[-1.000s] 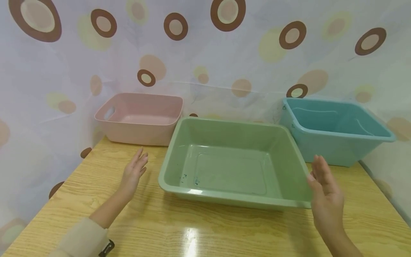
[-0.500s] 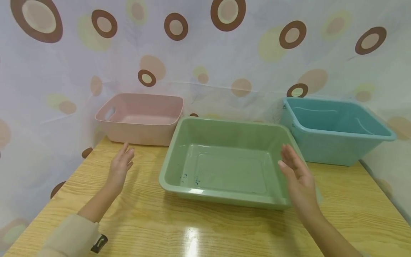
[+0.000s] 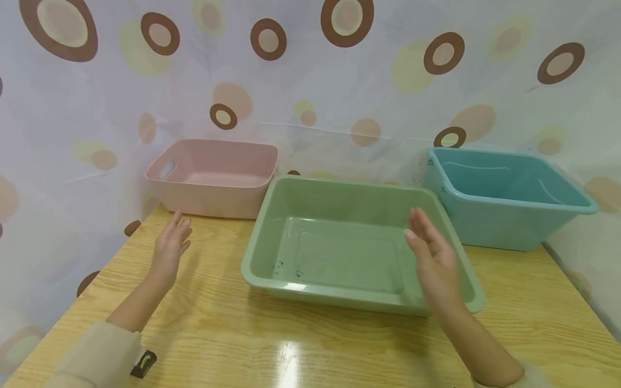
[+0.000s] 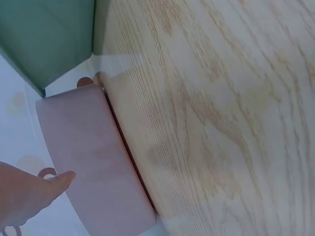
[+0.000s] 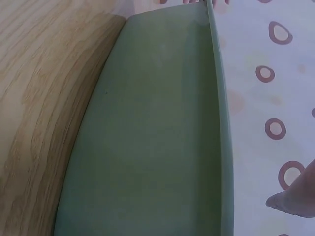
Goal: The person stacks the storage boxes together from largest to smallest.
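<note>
While left wrist view shows 2 tubs [image 4: 101, 157], head shows 3.

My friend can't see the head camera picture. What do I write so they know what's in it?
A green tub sits on a table, a person's left hand out to its left and right hand in front of its right side. Farther back are a pink tub, left, and a blue tub, right, before a spotted backdrop.

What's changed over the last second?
The left hand shifted left, away from the green tub; the right hand moved left from the tub's right rim to overlap its interior in the head view. Neither gripped or released anything. Pink bin, blue bin and tub stayed put.
</note>
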Tool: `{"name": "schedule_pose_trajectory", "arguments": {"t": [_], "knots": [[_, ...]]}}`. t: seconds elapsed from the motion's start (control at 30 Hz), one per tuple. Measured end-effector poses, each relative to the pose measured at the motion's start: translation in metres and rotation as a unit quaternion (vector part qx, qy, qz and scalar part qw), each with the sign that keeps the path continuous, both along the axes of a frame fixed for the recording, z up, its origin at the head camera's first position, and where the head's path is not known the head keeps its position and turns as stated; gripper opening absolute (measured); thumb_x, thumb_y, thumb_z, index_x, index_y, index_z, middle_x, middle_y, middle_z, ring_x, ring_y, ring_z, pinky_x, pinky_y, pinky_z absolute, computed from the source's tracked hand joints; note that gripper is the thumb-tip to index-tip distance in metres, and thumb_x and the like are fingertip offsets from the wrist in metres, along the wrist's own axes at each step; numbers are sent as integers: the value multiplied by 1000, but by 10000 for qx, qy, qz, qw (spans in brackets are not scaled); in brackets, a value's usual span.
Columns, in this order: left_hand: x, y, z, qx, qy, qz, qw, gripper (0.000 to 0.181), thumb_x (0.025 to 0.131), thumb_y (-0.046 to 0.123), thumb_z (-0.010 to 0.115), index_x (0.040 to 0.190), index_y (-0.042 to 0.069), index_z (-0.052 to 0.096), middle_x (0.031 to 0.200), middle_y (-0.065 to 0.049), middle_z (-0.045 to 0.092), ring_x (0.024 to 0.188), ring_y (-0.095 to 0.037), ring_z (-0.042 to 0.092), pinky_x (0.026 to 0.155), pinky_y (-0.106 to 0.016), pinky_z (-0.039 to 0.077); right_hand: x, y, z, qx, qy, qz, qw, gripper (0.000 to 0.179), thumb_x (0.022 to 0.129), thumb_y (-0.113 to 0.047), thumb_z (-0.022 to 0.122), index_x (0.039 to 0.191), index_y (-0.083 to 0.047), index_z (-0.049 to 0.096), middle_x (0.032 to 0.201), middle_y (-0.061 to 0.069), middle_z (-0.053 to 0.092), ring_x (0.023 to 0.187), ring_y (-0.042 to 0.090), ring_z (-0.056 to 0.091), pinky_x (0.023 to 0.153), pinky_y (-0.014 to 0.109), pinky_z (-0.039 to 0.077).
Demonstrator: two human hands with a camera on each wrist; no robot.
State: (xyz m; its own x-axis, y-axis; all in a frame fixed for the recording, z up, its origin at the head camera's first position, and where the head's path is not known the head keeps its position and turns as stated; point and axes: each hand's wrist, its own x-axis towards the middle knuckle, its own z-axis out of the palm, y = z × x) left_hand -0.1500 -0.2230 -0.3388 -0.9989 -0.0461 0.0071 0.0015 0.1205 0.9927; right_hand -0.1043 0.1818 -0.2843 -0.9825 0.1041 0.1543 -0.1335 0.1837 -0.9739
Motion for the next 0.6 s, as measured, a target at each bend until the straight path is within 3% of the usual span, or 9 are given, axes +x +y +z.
{"name": "schedule_pose_trajectory", "arguments": {"t": [0.13, 0.37, 0.6], "knots": [[-1, -2, 3, -61, -30, 47, 10000, 70, 98, 43, 27, 149, 9, -6, 156, -13, -4, 142, -35, 9, 116, -47, 11, -3, -9, 1, -65, -147, 78, 9998, 56, 98, -24, 43, 148, -15, 21, 154, -5, 24, 141, 12, 21, 115, 28, 20], [-4, -9, 6, 246, -93, 228, 9994, 70, 98, 41, 31, 149, 10, -6, 156, -10, -4, 142, -35, 9, 116, -47, 11, -11, -26, 1, -269, -295, 190, 9990, 56, 98, -22, 42, 149, -12, 19, 154, -3, 23, 141, 10, 22, 116, 32, 18], [-7, -22, 7, 346, 9, 63, 9994, 69, 98, 41, 27, 148, 10, -8, 155, -14, -7, 142, -38, 3, 116, -50, 4, -21, -40, -2, -403, -446, 376, 9975, 59, 98, -24, 41, 149, -11, 15, 155, -3, 19, 142, 11, 18, 117, 32, 13]]}}
